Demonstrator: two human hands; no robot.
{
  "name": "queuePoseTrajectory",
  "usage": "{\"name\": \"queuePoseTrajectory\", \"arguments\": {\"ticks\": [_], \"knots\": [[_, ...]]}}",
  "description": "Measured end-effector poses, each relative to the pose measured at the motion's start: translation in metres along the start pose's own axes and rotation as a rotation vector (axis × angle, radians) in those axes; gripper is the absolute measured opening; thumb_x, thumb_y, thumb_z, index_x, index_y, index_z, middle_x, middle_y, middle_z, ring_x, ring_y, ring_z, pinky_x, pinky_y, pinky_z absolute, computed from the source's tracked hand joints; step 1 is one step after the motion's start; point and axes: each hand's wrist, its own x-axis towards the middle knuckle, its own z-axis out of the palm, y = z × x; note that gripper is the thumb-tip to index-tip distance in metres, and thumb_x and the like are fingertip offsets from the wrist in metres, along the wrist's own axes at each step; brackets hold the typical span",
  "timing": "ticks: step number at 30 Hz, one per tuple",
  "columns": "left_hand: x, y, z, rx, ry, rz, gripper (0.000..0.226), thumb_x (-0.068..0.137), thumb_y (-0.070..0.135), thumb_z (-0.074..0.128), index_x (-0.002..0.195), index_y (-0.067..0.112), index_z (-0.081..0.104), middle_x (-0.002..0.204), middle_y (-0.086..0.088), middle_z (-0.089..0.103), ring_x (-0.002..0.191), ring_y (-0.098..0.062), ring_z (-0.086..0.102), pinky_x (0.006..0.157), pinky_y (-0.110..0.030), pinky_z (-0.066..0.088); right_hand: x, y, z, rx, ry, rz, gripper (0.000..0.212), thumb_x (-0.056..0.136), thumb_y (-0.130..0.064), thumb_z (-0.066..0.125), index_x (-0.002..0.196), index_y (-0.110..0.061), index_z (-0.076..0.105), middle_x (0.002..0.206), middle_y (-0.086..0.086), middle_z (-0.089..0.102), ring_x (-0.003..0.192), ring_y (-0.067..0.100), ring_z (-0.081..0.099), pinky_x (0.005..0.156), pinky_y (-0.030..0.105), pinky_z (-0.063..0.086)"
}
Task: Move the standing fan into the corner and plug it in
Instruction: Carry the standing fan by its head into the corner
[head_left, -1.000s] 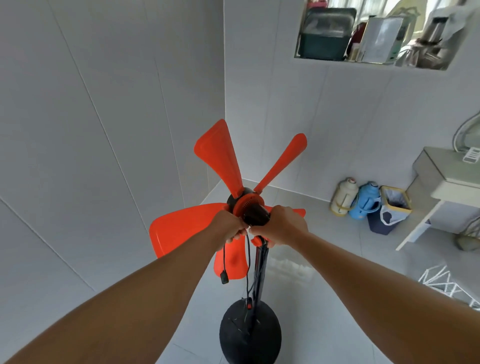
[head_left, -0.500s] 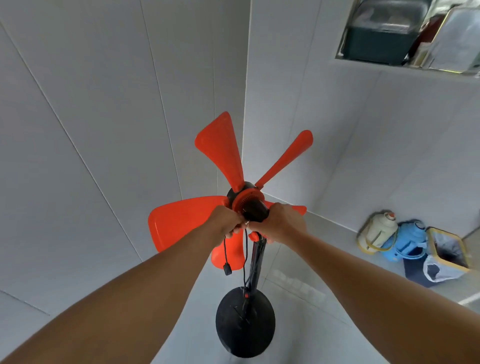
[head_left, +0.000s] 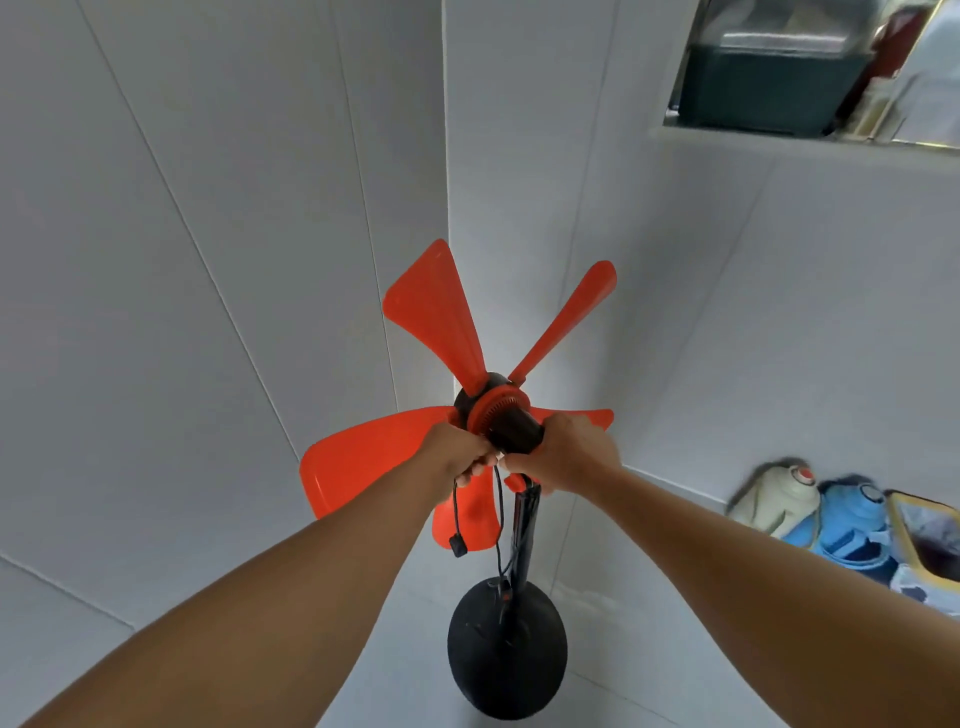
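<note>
The standing fan (head_left: 436, 312) has bare orange blades, a black motor housing, a thin pole and a round black base (head_left: 506, 652) near the floor. Its blades face the corner where two white tiled walls meet. My left hand (head_left: 460, 452) grips the left side of the motor housing and holds the black cord, whose plug (head_left: 458, 545) dangles below. My right hand (head_left: 569, 452) grips the right side of the housing and the pole top. No socket is visible.
A cream flask (head_left: 779, 499), a blue flask (head_left: 852, 525) and a yellow-rimmed bin (head_left: 930, 540) stand on the floor by the right wall. A wall niche (head_left: 769, 130) up right holds a dark green box and other items.
The fan and both hands have come closer to the corner. The walls fill more of the view and the flasks have slid to the right edge.
</note>
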Motion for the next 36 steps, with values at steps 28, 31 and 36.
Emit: {"name": "queuePoseTrajectory", "arguments": {"ticks": [28, 31, 36], "knots": [[0.431, 0.166, -0.059, -0.156, 0.195, -0.225, 0.007, 0.09, 0.002, 0.052, 0.086, 0.003, 0.057, 0.062, -0.008, 0.06, 0.043, -0.012, 0.044, 0.035, -0.019, 0.028, 0.492, -0.001, 0.021, -0.051, -0.242, -0.162, 0.053, 0.065, -0.054, 0.074, 0.105, -0.021, 0.062, 0.08, -0.005, 0.066, 0.079, 0.019, 0.071, 0.075, 0.034, 0.061], [0.47, 0.175, -0.063, -0.208, 0.21, -0.251, 0.007, 0.091, 0.003, 0.053, 0.086, 0.001, 0.058, 0.061, -0.007, 0.06, 0.036, -0.009, 0.043, 0.032, -0.016, 0.027, 0.532, -0.002, 0.029, -0.029, -0.265, -0.128, 0.053, 0.067, -0.05, 0.076, 0.107, -0.019, 0.06, 0.08, -0.006, 0.064, 0.08, 0.019, 0.069, 0.077, 0.034, 0.06], [0.528, 0.181, -0.069, -0.293, 0.21, -0.315, 0.015, 0.092, 0.004, 0.052, 0.077, 0.002, 0.056, 0.061, -0.006, 0.06, 0.04, -0.01, 0.044, 0.031, -0.016, 0.028, 0.592, -0.001, 0.048, 0.016, -0.348, -0.111, 0.055, 0.074, -0.044, 0.076, 0.115, -0.013, 0.056, 0.094, 0.002, 0.07, 0.091, 0.023, 0.071, 0.086, 0.037, 0.059]]}}
